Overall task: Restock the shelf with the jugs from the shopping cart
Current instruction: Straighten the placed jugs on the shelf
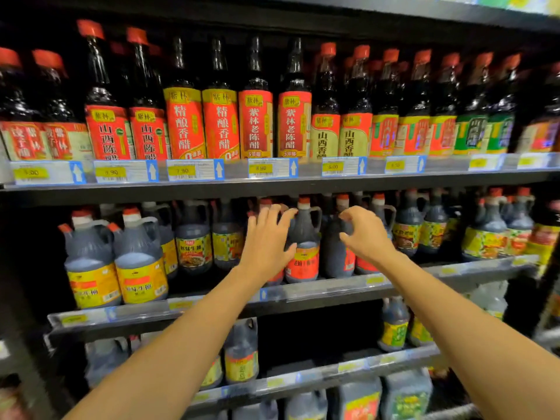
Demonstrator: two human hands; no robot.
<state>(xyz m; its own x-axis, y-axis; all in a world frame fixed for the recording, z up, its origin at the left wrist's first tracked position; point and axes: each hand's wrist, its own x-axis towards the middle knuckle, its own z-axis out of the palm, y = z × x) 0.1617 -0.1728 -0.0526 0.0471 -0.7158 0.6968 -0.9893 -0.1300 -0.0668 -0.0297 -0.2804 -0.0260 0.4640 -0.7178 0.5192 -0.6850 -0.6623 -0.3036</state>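
Both my hands reach toward the middle shelf (327, 287). My left hand (266, 241) has its fingers spread and straight, just in front of a dark jug with a red label (304, 253); whether it touches the jug I cannot tell. My right hand (362, 234) hovers with loosely curled fingers in front of the neighbouring red-label jug (339, 256) and holds nothing. Yellow-label jugs (141, 262) with orange caps stand at the left of the same shelf. No shopping cart is in view.
The upper shelf (272, 180) carries a row of tall vinegar bottles (222, 116) behind price tags. More jugs (485, 234) fill the middle shelf's right side. Lower shelves hold further jugs (242, 356), with a dark gap beside them.
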